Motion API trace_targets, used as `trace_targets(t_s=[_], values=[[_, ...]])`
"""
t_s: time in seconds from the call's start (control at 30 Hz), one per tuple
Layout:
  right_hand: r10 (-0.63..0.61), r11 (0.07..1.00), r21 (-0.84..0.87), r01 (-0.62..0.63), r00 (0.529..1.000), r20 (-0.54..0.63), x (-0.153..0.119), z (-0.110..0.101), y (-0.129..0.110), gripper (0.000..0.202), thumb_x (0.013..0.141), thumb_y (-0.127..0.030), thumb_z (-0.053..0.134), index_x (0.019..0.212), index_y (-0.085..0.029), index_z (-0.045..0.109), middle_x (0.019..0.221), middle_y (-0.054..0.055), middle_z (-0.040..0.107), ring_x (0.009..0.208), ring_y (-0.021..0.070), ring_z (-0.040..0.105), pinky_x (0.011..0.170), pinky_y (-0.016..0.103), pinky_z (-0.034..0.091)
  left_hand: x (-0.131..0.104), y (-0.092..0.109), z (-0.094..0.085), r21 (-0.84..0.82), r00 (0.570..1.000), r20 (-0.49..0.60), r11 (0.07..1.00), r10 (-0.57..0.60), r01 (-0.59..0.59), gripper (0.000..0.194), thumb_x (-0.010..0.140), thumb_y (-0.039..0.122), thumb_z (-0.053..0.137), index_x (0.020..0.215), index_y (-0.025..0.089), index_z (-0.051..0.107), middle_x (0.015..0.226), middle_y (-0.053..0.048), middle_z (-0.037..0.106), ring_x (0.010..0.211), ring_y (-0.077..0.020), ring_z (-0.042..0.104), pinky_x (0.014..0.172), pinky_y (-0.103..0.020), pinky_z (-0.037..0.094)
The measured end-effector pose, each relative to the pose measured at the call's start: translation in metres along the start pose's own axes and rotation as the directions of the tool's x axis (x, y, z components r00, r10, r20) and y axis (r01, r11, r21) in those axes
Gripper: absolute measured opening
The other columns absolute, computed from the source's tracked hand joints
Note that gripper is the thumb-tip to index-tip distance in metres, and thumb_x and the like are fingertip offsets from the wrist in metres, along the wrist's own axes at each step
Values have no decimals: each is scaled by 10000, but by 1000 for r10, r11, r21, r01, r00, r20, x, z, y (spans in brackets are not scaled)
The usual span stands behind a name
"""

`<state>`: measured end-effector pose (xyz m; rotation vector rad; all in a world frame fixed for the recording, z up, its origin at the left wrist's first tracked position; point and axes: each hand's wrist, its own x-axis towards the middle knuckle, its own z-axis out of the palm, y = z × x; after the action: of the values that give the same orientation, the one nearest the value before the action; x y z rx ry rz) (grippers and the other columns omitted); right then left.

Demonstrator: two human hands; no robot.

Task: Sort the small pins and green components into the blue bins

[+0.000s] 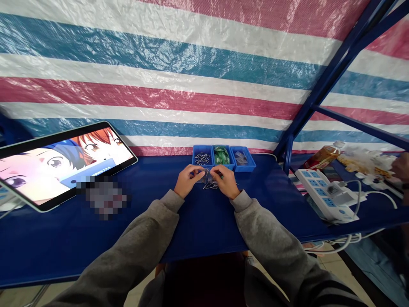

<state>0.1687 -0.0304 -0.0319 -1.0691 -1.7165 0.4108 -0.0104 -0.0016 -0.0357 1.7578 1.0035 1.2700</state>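
Observation:
My left hand [189, 180] and my right hand [225, 181] meet over the blue table, both with fingers pinched on a small clear plastic bag [207, 175] between them. Just below the bag, several thin metal pieces [211, 186] lie loose on the table. Behind my hands three blue bins stand side by side: the left bin [194, 152] holds dark metal pieces, the middle bin [223, 147] green packets, and the right bin [252, 162] clear plastic bags.
A tablet [68, 164] showing a cartoon leans at the left, beside a blurred patch. At the right are a white power strip [322, 196] with cables, a bottle [323, 156], crumpled plastic and part of another person's hand. Blue metal bars rise behind; striped sheeting hangs at the back.

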Motion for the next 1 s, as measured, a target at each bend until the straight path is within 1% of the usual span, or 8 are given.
trace_targets(t_s=[0.17,0.3,0.4,0.6,0.73,0.8,0.9,1.0], values=[[102,990,93,-103,995,13,0,1,3,214,913,-317,480,899,-194,655,762,26,648,609,147,596,635,281,511,1,0,0,-151,991,74,981,-110,120,350,745,490,688,778,146,629,692,-29,646,636,-157,595,611,-277,493],[-10,996,83,10,1000,-9,-1,-1,4,317,925,-222,428,1183,-214,612,1046,85,627,745,158,626,697,308,541,0,4,0,-297,983,96,938,-157,179,365,736,468,714,847,140,600,606,-8,633,537,-137,579,563,-274,477],[-103,995,19,103,994,33,-2,0,7,285,899,-217,510,1149,-236,644,1192,102,558,874,176,618,739,320,545,0,7,0,-379,973,131,897,-191,227,444,706,427,756,998,147,573,588,16,626,520,-123,576,562,-261,475],[-92,995,-43,92,996,-12,-2,3,6,178,900,-279,549,919,-212,713,957,80,605,815,170,600,734,307,520,-1,11,2,-397,966,148,882,-212,255,423,727,434,734,1004,145,596,646,-5,630,578,-125,586,574,-252,485],[89,993,81,-81,991,-101,2,-2,3,193,844,-347,602,816,-186,705,731,33,621,636,148,564,631,290,497,1,11,0,-333,974,84,915,-210,226,382,776,507,654,869,136,654,699,-34,603,594,-121,555,496,-221,449],[267,938,258,-230,957,-117,6,-6,6,213,781,-387,653,756,-177,679,600,-7,591,520,129,528,539,276,478,1,9,-2,-280,976,65,935,-206,216,382,774,512,649,842,137,664,690,-36,595,585,-121,545,478,-216,441],[539,732,556,-393,834,-120,12,-15,15,255,677,-400,727,716,-165,636,518,-38,560,440,116,515,463,268,476,2,6,-2,-221,981,57,956,-187,195,360,757,494,661,812,138,667,673,-32,593,578,-124,542,471,-214,441],[690,560,759,-332,694,-205,17,-26,23,295,634,-312,755,847,-158,621,697,11,680,577,149,647,609,309,582,2,4,-1,-189,983,64,965,-172,181,337,752,471,662,794,136,669,667,-28,595,572,-123,540,472,-214,438]])
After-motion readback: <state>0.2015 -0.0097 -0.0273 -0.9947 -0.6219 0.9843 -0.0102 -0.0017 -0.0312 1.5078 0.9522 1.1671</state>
